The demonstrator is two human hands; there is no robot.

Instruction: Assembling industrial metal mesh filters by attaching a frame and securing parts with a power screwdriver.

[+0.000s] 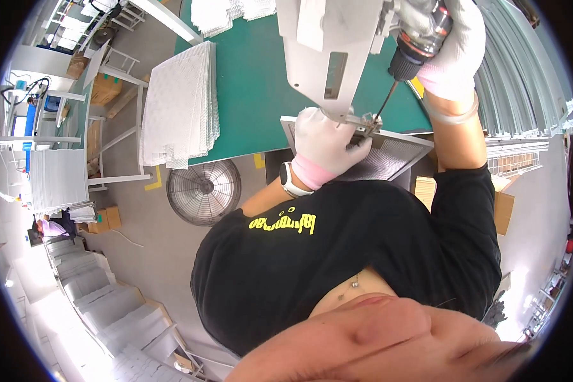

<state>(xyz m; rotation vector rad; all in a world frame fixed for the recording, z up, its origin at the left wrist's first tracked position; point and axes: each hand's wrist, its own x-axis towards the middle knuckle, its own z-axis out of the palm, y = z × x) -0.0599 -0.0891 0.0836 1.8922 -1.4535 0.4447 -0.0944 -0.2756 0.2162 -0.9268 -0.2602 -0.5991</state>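
Observation:
My right hand [461, 48], in a white glove with a pink cuff, is closed around a power drill [419, 41] with a black chuck. Its long thin bit [387, 100] slants down and left to a small metal fitting [368, 123]. The bit's tip is close to the fitting; contact cannot be made out. My left hand [328, 141], gloved the same way, is closed on the upper edge of a framed mesh panel [398, 156], beside the fitting. This panel has a light metal rim and leans at the table's near edge. Part of it is hidden behind my left hand.
A white machine arm [325, 57] hangs over the green table [251, 121]. Mesh sheets [178, 105] are stacked at the table's left. A round floor fan [204, 191] stands below. Long pale strips [522, 70] are stacked on the right, with a cardboard box [504, 213] under them.

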